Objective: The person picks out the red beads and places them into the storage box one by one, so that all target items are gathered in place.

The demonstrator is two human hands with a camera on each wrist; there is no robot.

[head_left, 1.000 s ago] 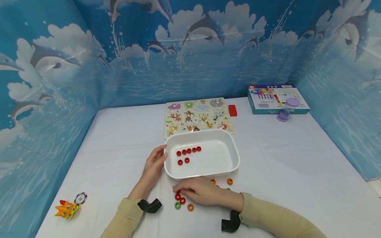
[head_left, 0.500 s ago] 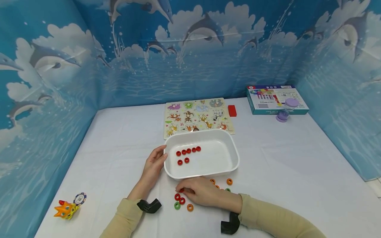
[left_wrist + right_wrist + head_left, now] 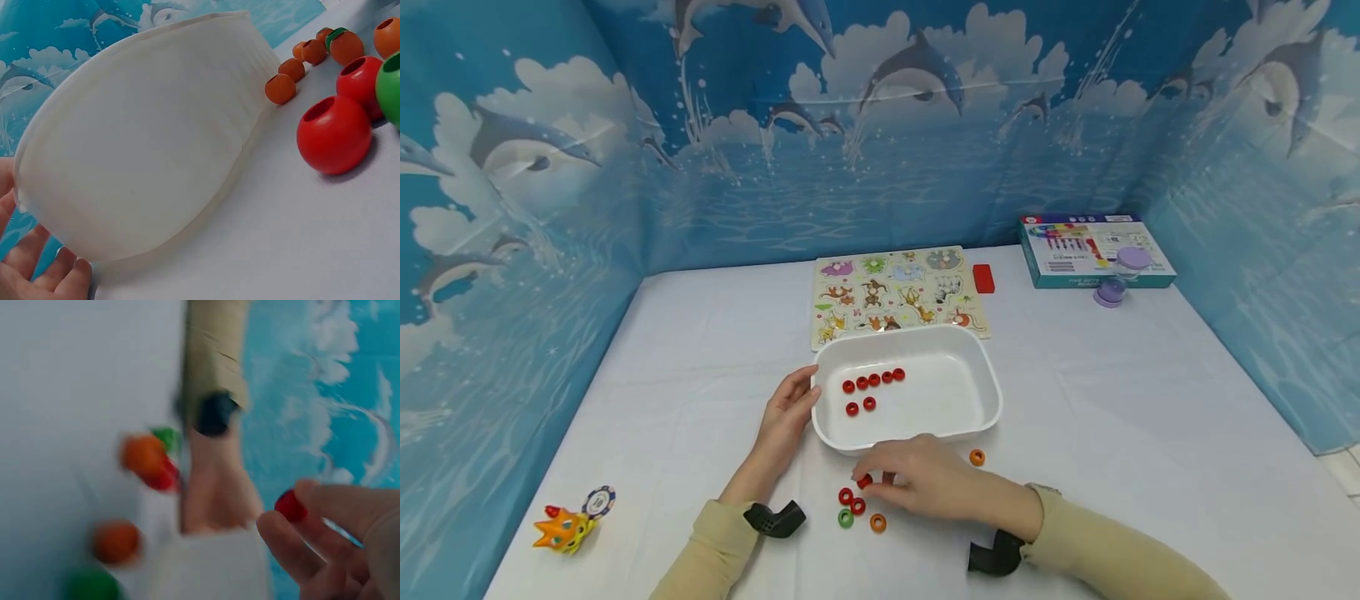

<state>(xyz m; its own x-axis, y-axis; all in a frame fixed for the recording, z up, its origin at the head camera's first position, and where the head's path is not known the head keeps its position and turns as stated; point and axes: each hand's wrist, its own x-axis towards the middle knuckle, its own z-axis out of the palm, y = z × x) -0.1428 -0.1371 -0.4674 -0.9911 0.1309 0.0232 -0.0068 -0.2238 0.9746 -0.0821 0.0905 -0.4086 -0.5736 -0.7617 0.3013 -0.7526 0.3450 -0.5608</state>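
Observation:
In the head view, a white plastic tray holds several red beads, most in a row. My left hand grips its left end, with fingers against the end wall in the left wrist view. Just off the tray's near side, my right hand pinches a red bead between thumb and fingertips. Below it lie two loose red beads, a green bead and an orange bead. More orange beads lie along the tray's near side, partly hidden by my right hand in the head view.
Behind the tray lies an animal puzzle board with a red block beside it. A box and a purple-capped sand timer stand at the back right. Front left are an orange-and-yellow figure and a poker chip.
My right hand has picked a red bead from the loose ones and shifted slightly right and up toward the tray with it. My left hand has stayed on the tray.

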